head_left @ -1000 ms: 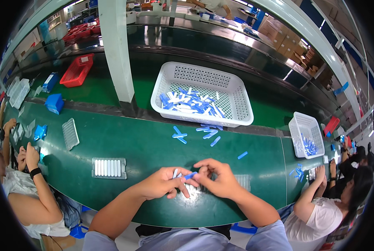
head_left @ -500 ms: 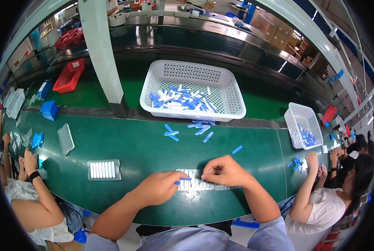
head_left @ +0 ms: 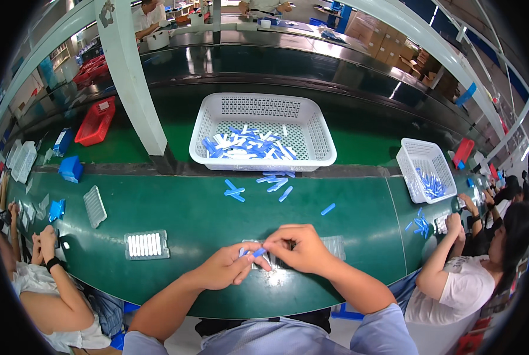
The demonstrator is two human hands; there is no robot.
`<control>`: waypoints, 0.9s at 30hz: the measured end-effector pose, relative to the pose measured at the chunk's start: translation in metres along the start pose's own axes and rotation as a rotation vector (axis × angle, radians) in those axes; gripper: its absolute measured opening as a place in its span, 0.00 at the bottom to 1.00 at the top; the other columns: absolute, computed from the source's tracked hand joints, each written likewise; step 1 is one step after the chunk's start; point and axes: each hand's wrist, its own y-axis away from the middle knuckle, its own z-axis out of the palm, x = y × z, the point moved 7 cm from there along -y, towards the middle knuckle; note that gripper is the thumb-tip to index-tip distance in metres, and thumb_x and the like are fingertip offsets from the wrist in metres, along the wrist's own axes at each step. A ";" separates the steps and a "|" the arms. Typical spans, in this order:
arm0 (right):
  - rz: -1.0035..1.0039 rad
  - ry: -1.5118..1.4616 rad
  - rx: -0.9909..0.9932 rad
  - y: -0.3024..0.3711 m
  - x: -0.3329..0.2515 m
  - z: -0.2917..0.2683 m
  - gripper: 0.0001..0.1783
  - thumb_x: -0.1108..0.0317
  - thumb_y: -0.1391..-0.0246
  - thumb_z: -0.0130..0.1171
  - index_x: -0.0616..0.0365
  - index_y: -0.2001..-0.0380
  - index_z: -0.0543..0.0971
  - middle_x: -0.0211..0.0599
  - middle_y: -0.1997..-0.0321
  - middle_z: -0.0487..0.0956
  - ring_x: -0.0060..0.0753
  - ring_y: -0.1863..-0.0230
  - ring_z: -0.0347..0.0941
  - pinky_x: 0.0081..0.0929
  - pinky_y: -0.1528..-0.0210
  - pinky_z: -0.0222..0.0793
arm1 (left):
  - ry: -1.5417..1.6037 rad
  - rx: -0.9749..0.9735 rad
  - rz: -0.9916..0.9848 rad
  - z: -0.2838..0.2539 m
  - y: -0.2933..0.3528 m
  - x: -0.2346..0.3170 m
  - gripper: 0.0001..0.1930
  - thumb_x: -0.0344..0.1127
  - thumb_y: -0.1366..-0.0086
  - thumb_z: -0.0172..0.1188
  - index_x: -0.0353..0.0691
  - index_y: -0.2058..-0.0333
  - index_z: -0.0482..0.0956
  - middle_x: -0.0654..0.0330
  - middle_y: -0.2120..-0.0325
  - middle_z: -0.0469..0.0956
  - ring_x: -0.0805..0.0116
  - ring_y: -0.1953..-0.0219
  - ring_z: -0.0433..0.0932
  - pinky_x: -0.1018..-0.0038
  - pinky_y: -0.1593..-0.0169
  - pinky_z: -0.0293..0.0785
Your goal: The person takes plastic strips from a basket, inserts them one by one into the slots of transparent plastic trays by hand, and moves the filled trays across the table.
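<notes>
My left hand [head_left: 227,266] is closed on small blue strips; one blue strip [head_left: 258,252] pokes out past the fingers. My right hand [head_left: 298,248] meets it from the right, thumb and forefinger pinched at that strip's upper end. Both hands are just above a clear plastic tray [head_left: 274,277], mostly covered by them, so its slots are hard to make out. Another clear tray [head_left: 335,245] shows behind my right wrist. To the left lies a clear tray [head_left: 146,244] filled with a row of white strips.
Beyond the hands stands a white basket [head_left: 263,164] of blue and white strips. Loose blue strips [head_left: 235,191] lie before it. An empty ridged tray [head_left: 95,206] and a blue box [head_left: 71,169] are left. Co-workers sit at both sides; a smaller basket [head_left: 411,174] stands right.
My right hand has moved left from over the tray to meet my left hand at the blue strip. The left hand has turned, fingers more toward the right. The whole view has shifted slightly.
</notes>
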 end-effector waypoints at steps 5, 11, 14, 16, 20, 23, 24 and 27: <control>0.256 -0.403 0.228 0.003 0.032 -0.024 0.07 0.69 0.39 0.66 0.63 0.67 0.85 0.24 0.76 0.81 0.08 0.77 0.69 0.13 0.76 0.63 | -0.032 0.086 0.108 -0.002 0.001 0.003 0.19 0.32 0.23 0.42 0.38 0.38 0.69 0.57 0.54 0.83 0.77 0.78 0.71 0.78 0.71 0.70; 0.379 -0.381 0.224 0.009 0.038 -0.039 0.12 0.65 0.38 0.68 0.63 0.72 0.84 0.25 0.81 0.80 0.08 0.82 0.67 0.14 0.82 0.56 | -1.067 0.389 0.488 0.007 0.009 0.030 0.09 0.33 0.36 0.61 0.50 0.59 0.87 0.62 0.76 0.81 0.65 0.76 0.80 0.70 0.72 0.73; 0.398 -0.338 0.241 0.014 0.035 -0.038 0.12 0.66 0.41 0.70 0.62 0.74 0.84 0.27 0.83 0.79 0.09 0.84 0.66 0.16 0.83 0.55 | -1.178 0.389 0.479 0.016 0.006 0.028 0.06 0.40 0.36 0.65 0.50 0.63 0.88 0.67 0.80 0.81 0.65 0.75 0.81 0.69 0.73 0.73; 0.175 -0.058 0.293 0.016 0.012 -0.037 0.10 0.68 0.45 0.71 0.60 0.76 0.84 0.29 0.84 0.79 0.12 0.85 0.68 0.18 0.82 0.58 | -1.264 0.371 0.470 0.014 0.005 0.023 0.10 0.47 0.36 0.65 0.50 0.63 0.88 0.66 0.80 0.80 0.64 0.75 0.81 0.68 0.73 0.74; -0.473 0.821 0.133 0.031 -0.032 0.003 0.06 0.67 0.53 0.73 0.54 0.77 0.84 0.29 0.83 0.77 0.36 0.80 0.74 0.31 0.75 0.66 | -1.263 0.355 0.537 0.008 0.007 0.020 0.10 0.47 0.37 0.66 0.51 0.64 0.88 0.66 0.81 0.79 0.65 0.76 0.80 0.68 0.74 0.73; -0.530 0.895 -0.024 0.047 -0.021 0.033 0.08 0.63 0.49 0.71 0.54 0.72 0.85 0.29 0.81 0.75 0.35 0.79 0.73 0.31 0.74 0.65 | -1.248 0.345 0.547 0.007 0.007 0.024 0.09 0.46 0.36 0.66 0.51 0.64 0.89 0.66 0.80 0.80 0.65 0.76 0.80 0.68 0.74 0.73; -0.531 0.893 -0.029 0.046 -0.022 0.036 0.08 0.63 0.49 0.71 0.54 0.72 0.85 0.29 0.81 0.75 0.35 0.79 0.73 0.31 0.74 0.65 | -1.215 0.336 0.541 0.006 0.007 0.025 0.09 0.45 0.36 0.66 0.51 0.63 0.89 0.66 0.80 0.80 0.65 0.76 0.80 0.68 0.74 0.73; -0.436 0.773 -0.022 0.040 -0.019 0.030 0.11 0.59 0.47 0.69 0.54 0.67 0.85 0.30 0.79 0.75 0.35 0.78 0.73 0.32 0.72 0.65 | -1.163 0.355 0.515 -0.003 0.009 0.030 0.08 0.43 0.37 0.66 0.51 0.62 0.89 0.66 0.79 0.81 0.65 0.75 0.80 0.68 0.74 0.73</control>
